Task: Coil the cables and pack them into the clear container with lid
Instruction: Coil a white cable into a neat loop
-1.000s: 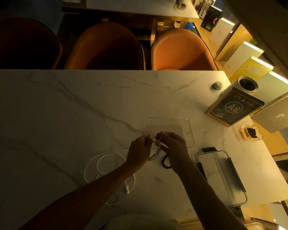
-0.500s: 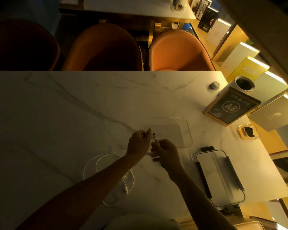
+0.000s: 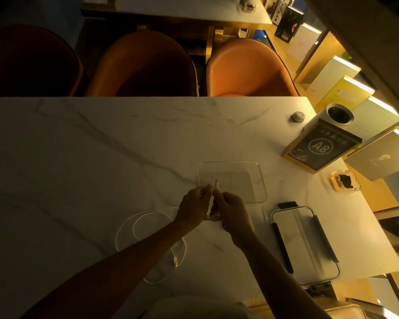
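Note:
My left hand [image 3: 195, 207] and my right hand [image 3: 230, 210] meet over the marble table [image 3: 101, 169], both gripping a small coil of white cable [image 3: 213, 216]. Its plug end [image 3: 216, 184] sticks up between my fingers. The clear container [image 3: 232, 180] stands open just beyond my hands. Its lid [image 3: 305, 244], with black clips, lies to the right. A second white cable [image 3: 148, 226] lies in loose loops under my left forearm, its plug [image 3: 175, 261] near the front. A dark coiled cable [image 3: 225, 226] peeks out beneath my right wrist.
A framed A8 sign [image 3: 318, 147], a white cylinder [image 3: 339, 116], a small round knob [image 3: 298, 116] and a glass ashtray [image 3: 344, 180] stand at the table's right end. Three orange chairs [image 3: 249, 67] line the far side. Books [image 3: 355, 93] fill a shelf at right.
My hands have drawn closer together and tightened the white coil. The plug end now stands up between my fingers, and my right hand has dropped lower over the dark cable.

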